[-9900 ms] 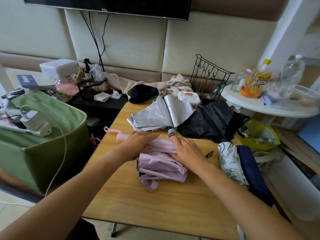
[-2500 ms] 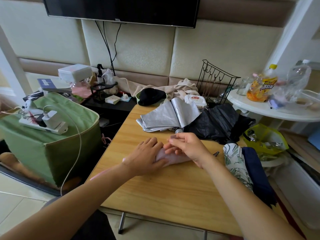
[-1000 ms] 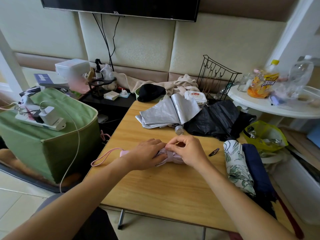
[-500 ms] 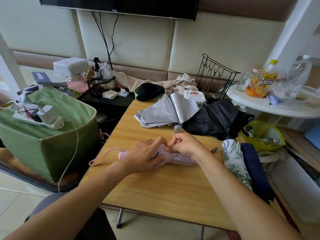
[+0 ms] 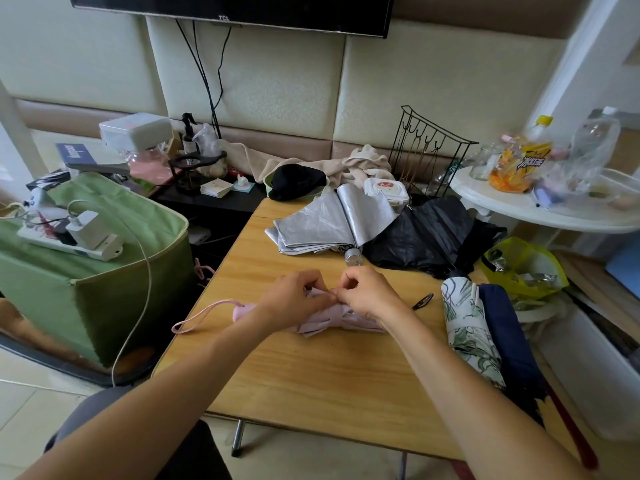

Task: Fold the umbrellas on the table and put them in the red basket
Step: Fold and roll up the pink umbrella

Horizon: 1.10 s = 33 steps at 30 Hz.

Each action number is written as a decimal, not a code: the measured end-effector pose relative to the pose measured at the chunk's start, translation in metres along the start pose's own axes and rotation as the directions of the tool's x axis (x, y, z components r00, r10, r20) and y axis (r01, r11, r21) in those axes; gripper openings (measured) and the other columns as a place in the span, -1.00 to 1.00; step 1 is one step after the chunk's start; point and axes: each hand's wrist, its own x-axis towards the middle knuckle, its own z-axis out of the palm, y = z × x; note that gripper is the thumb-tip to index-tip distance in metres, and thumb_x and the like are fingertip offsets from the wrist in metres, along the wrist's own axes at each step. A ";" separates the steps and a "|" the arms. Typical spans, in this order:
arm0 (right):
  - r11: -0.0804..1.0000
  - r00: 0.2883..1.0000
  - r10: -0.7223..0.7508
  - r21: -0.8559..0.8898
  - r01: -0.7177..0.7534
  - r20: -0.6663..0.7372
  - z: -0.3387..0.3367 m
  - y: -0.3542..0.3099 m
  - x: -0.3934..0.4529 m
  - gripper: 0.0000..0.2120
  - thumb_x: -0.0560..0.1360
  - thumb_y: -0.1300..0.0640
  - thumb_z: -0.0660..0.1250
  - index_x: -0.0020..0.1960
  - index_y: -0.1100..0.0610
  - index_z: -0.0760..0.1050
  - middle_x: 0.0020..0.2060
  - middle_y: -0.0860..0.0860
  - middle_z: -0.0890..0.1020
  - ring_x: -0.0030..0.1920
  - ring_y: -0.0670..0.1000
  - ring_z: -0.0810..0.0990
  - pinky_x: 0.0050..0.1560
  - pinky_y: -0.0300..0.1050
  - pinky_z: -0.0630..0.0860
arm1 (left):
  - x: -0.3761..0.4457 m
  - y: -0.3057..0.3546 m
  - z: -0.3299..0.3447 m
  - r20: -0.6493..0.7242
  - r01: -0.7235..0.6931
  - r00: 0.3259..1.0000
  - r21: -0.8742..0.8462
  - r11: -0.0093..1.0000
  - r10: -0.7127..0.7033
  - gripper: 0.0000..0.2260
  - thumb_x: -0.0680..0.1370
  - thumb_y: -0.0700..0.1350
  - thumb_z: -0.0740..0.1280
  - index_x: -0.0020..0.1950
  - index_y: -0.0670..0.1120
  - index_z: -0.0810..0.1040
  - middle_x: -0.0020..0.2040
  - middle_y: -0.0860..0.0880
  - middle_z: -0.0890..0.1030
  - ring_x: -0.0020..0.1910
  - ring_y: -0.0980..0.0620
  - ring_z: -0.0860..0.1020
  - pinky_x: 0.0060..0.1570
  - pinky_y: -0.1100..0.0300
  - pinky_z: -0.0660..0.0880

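The wooden surface (image 5: 329, 375) is carrying a silver umbrella (image 5: 325, 226) and a black umbrella (image 5: 429, 237) lying unfolded at its far side, a leaf-patterned umbrella (image 5: 467, 330) resting at its right edge, and the rolled pink umbrella (image 5: 332, 318) lying mid-surface. The left hand (image 5: 294, 299) and right hand (image 5: 369, 292) are both pinching its fabric together on top.

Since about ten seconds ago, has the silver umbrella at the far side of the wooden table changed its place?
No. The silver umbrella lies where it did, against the black umbrella and just before the white wipes pack; only the camera shifted.
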 end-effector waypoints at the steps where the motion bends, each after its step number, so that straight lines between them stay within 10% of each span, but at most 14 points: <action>1: 1.000 1.000 -0.013 -0.016 0.013 0.004 0.000 -0.001 0.000 -0.73 0.53 0.07 0.48 -0.30 -0.02 0.51 -0.26 -0.11 0.61 -0.07 0.04 0.61 0.05 0.07 0.57 | 0.001 0.001 0.001 -0.004 0.010 1.000 -0.001 1.000 -0.010 -0.74 0.49 0.16 0.48 -0.21 0.04 0.53 -0.32 0.04 0.55 -0.30 0.06 0.44 -0.25 0.09 0.36; 9: 0.970 0.964 -0.233 -0.035 0.239 0.125 -0.022 0.016 -0.009 -0.83 0.59 -0.12 0.39 -0.09 -0.05 0.62 -0.13 -0.13 0.68 -0.07 -0.07 0.62 -0.05 -0.08 0.50 | -0.005 0.004 -0.008 0.168 -0.020 0.986 -0.004 1.000 0.020 -0.82 0.60 0.16 0.37 0.09 0.09 0.58 -0.17 0.17 0.60 -0.16 0.08 0.55 -0.18 0.12 0.44; 12: 0.950 0.921 -0.205 -0.159 0.269 0.332 -0.038 0.028 -0.013 -0.51 0.39 -0.42 0.44 0.21 -0.19 0.59 0.11 -0.21 0.64 0.15 -0.11 0.58 0.17 -0.07 0.52 | -0.006 0.005 -0.014 0.226 -0.023 0.974 -0.005 1.000 0.024 -0.73 0.60 0.18 0.37 0.25 0.15 0.64 0.09 0.17 0.68 0.07 0.13 0.60 0.07 0.19 0.51; 20: 0.915 0.890 -0.286 -0.173 0.363 0.355 -0.046 0.031 -0.010 -0.41 0.34 -0.28 0.60 0.30 -0.13 0.59 0.09 -0.16 0.65 0.12 -0.09 0.60 0.22 0.01 0.55 | 0.005 0.024 -0.011 0.273 0.182 0.952 -0.141 0.973 -0.138 -0.90 0.46 -0.02 0.55 -0.11 0.00 0.70 -0.18 0.00 0.62 -0.16 0.08 0.55 -0.10 0.13 0.48; 26: 0.910 0.896 -0.290 -0.192 0.367 0.336 -0.047 0.030 -0.011 -0.50 0.36 -0.26 0.59 0.25 -0.22 0.60 0.13 -0.16 0.60 0.17 -0.09 0.54 0.23 -0.04 0.50 | -0.001 0.025 -0.019 0.340 0.135 0.927 0.098 0.986 -0.160 -0.64 0.57 0.24 0.38 0.15 0.00 0.68 0.00 0.02 0.66 -0.02 0.05 0.59 0.00 0.10 0.52; 33: 0.912 0.956 -0.222 -0.306 0.274 0.194 -0.059 0.037 -0.015 -0.17 0.40 -0.11 0.59 0.58 -0.17 0.29 0.58 -0.09 0.19 0.55 0.01 0.20 0.48 -0.04 0.28 | -0.004 0.042 0.002 0.291 0.331 0.904 -0.009 0.944 -0.315 -0.55 0.43 0.19 0.54 -0.38 -0.12 0.49 -0.43 -0.03 0.48 -0.41 0.00 0.43 -0.38 0.18 0.30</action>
